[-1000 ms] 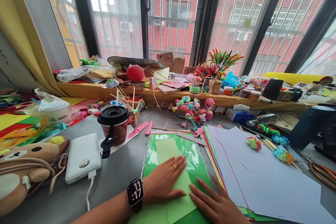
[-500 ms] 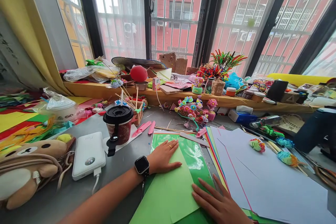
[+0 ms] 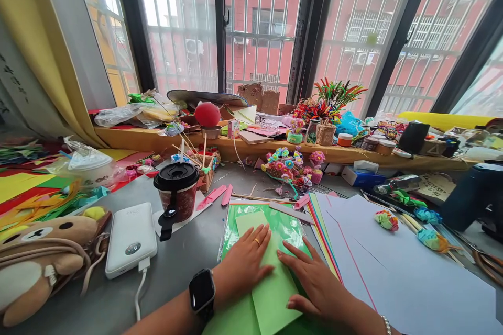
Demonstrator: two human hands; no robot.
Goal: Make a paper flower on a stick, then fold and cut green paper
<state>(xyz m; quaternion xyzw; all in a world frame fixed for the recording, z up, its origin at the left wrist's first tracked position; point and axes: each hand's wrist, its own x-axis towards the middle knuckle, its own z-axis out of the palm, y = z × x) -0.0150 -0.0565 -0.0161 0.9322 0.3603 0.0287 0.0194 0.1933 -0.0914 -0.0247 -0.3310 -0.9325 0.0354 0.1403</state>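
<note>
A folded light green paper sheet (image 3: 272, 293) lies on a glossy green plastic sleeve (image 3: 288, 229) on the grey table. My left hand (image 3: 243, 264), with a ring and a black smartwatch (image 3: 201, 293) at the wrist, lies flat on the sheet's left half, fingers stretched out. My right hand (image 3: 316, 285) presses flat on the sheet's right edge, fingers spread, a bracelet at its wrist. The two hands almost touch over the middle of the sheet.
A stack of white and coloured papers (image 3: 393, 267) lies to the right. To the left stand a lidded coffee cup (image 3: 176, 191), a white power bank (image 3: 131, 238) and a bear-shaped pouch (image 3: 39, 251). Paper flowers (image 3: 288, 165) and craft clutter fill the windowsill (image 3: 129, 136).
My left hand slid back down the green sheet from its far end. My right hand moved up and left onto the sheet, beside the left. The sheet now looks narrower, folded.
</note>
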